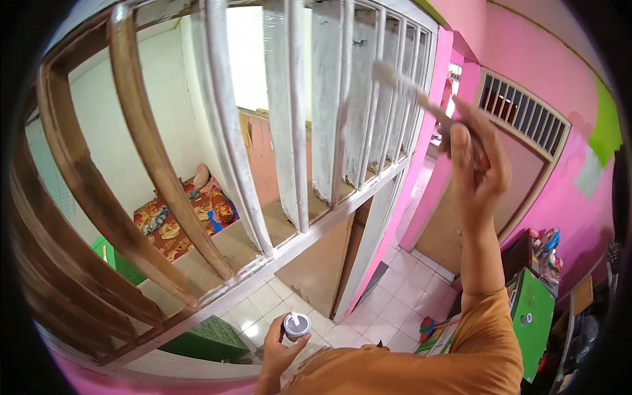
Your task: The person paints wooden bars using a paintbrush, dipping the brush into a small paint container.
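Note:
My right hand [479, 155] is raised at the right, fingers wrapped around the handle of a paintbrush [426, 103]. The blurred bristles point left, in front of the white bars on the right; whether they touch is unclear. Low in the middle, my left hand [278, 352] grips a small round paint can [297, 325] with greyish contents and a pale strip at its rim. Ahead runs a wooden window frame [260, 268] with upright bars. White paint covers the bars at the middle and right [294, 125]; those on the left [146, 138] are bare brown wood.
Behind the bars lies a room with a patterned mattress [178, 227]. Below the frame are a brown door panel [319, 263], white floor tiles [375, 305] and a green cabinet [207, 342]. To the right stand a pink wall [533, 39], a closed door [454, 210] and another green cabinet [526, 322].

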The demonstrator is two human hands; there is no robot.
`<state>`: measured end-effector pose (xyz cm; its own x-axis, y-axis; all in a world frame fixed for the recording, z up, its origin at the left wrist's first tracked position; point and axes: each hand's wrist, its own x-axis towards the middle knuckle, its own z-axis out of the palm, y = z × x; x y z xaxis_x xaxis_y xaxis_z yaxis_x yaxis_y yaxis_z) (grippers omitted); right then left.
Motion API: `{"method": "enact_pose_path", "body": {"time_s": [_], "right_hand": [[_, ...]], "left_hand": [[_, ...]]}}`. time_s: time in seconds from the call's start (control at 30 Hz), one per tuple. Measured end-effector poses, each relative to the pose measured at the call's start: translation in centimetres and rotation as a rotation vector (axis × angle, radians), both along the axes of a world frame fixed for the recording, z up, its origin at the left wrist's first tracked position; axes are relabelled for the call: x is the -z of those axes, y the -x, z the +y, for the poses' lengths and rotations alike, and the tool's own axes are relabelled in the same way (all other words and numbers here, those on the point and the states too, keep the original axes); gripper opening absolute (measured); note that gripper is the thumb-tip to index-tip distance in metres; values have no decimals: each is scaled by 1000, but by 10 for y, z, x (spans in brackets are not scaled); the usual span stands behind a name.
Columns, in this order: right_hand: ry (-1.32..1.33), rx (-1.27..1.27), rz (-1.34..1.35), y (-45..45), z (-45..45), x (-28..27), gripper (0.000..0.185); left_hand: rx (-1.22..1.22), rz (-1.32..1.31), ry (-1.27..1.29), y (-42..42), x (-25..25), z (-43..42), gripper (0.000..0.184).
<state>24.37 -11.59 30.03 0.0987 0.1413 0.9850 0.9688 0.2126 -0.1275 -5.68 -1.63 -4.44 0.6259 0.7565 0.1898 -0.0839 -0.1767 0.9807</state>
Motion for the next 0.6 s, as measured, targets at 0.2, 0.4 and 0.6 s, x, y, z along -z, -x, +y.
{"method": "enact_pose_path", "body": {"time_s": [0.2, 0.4, 0.6], "right_hand": [[-26, 135, -226, -28, 23, -4, 25], [275, 45, -373, -32, 2, 61, 38], [70, 54, -295, -41, -7, 42, 41]], "left_hand": [[3, 25, 21, -10, -12, -9, 61], [-30, 33, 59, -12, -12, -14, 60], [-63, 71, -3, -15, -11, -15, 60]]}}
